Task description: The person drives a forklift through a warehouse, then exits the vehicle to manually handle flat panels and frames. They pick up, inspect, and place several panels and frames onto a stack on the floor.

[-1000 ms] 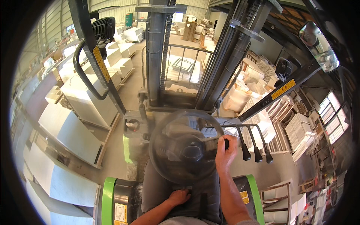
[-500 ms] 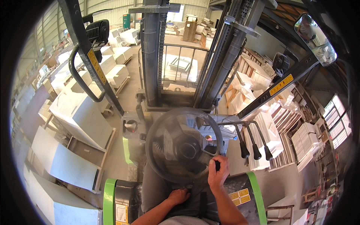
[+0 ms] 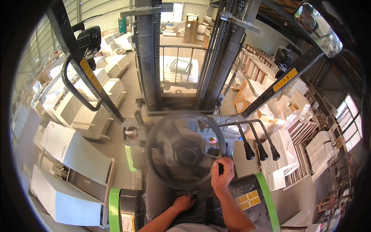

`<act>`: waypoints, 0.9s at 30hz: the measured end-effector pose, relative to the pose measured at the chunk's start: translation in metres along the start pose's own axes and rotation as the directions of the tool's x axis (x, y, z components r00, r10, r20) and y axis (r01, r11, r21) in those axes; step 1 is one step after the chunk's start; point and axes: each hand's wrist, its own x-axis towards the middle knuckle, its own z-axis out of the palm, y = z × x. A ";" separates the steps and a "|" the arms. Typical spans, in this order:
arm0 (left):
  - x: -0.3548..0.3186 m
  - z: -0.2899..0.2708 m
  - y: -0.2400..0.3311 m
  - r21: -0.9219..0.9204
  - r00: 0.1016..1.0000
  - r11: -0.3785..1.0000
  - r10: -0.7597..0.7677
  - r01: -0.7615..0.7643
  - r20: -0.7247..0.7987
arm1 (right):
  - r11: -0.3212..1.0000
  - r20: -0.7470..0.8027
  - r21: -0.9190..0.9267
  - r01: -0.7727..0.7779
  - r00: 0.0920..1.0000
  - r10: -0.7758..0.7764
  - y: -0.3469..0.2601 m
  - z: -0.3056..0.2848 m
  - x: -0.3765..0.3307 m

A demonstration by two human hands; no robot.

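Observation:
My right hand [image 3: 222, 174] grips the black spinner knob [image 3: 221, 168] at the lower right of a forklift's steering wheel [image 3: 151, 164]. The wheel is dark and looks slightly motion-blurred. My left hand [image 3: 184, 202] rests in my lap below the wheel, fingers loosely curled, with nothing seen in it. To the right of the wheel stand three black-knobbed control levers [image 3: 263, 153], with no hand on them. Past the wheel rises the forklift's mast [image 3: 148, 58]. Behind its bars a pale stack with a frame-shaped piece [image 3: 180, 65] on top is visible.
Pale slabs on pallets [image 3: 77, 152] line the left side. Stacked boards and crates [image 3: 284, 158] stand close on the right. Ahead, a tall brown stack [image 3: 191, 29] stands near the far wall. A mirror [image 3: 319, 29] hangs at upper right, beside the cab's post [image 3: 282, 83].
The stacks on both sides have shifted in view, those at left sliding nearer and lower. My view has turned slightly. My right hand stays on the knob and my left in my lap.

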 end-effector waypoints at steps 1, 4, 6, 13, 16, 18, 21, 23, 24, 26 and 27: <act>0.020 -0.016 -0.010 -0.006 1.000 1.000 0.009 -0.009 -0.017 | 1.000 -0.008 -0.009 -0.009 1.000 0.009 0.011 0.022 0.020; 0.091 -0.072 -0.040 0.002 0.999 1.000 0.021 -0.021 -0.035 | 0.999 -0.046 -0.016 -0.034 0.998 0.033 0.048 0.092 0.086; 0.132 -0.107 -0.058 0.012 0.999 1.000 0.024 -0.023 -0.044 | 0.999 -0.065 -0.016 -0.043 0.997 0.041 0.072 0.137 0.127; 0.290 -0.243 -0.130 -0.019 1.000 1.000 0.017 -0.017 0.004 | 0.998 -0.110 -0.022 -0.058 0.992 0.055 0.159 0.305 0.275; 0.353 -0.297 -0.159 -0.024 0.999 0.999 0.027 -0.028 -0.028 | 0.997 -0.126 -0.027 -0.071 0.990 0.067 0.192 0.373 0.332; 0.395 -0.331 -0.174 -0.017 1.000 1.000 0.018 -0.019 -0.026 | 0.997 -0.130 -0.027 -0.079 0.989 0.075 0.213 0.414 0.368; 0.459 -0.380 -0.196 -0.030 0.998 0.999 0.031 -0.032 -0.046 | 0.997 -0.122 -0.021 -0.072 0.990 0.068 0.246 0.471 0.420; 0.506 -0.415 -0.213 -0.015 0.999 1.000 0.020 -0.021 -0.027 | 0.998 -0.117 -0.012 -0.060 0.991 0.058 0.271 0.511 0.455; 0.536 -0.438 -0.221 0.004 1.000 1.000 0.007 -0.007 -0.016 | 0.998 -0.121 -0.037 -0.046 0.992 0.042 0.287 0.535 0.480; 0.580 -0.472 -0.241 0.005 1.000 1.000 0.017 -0.017 -0.021 | 0.999 -0.125 -0.031 -0.035 0.992 0.031 0.310 0.576 0.511; 0.602 -0.489 -0.251 0.013 1.000 1.000 0.006 -0.006 -0.012 | 0.999 -0.124 -0.043 -0.031 0.992 0.026 0.321 0.597 0.527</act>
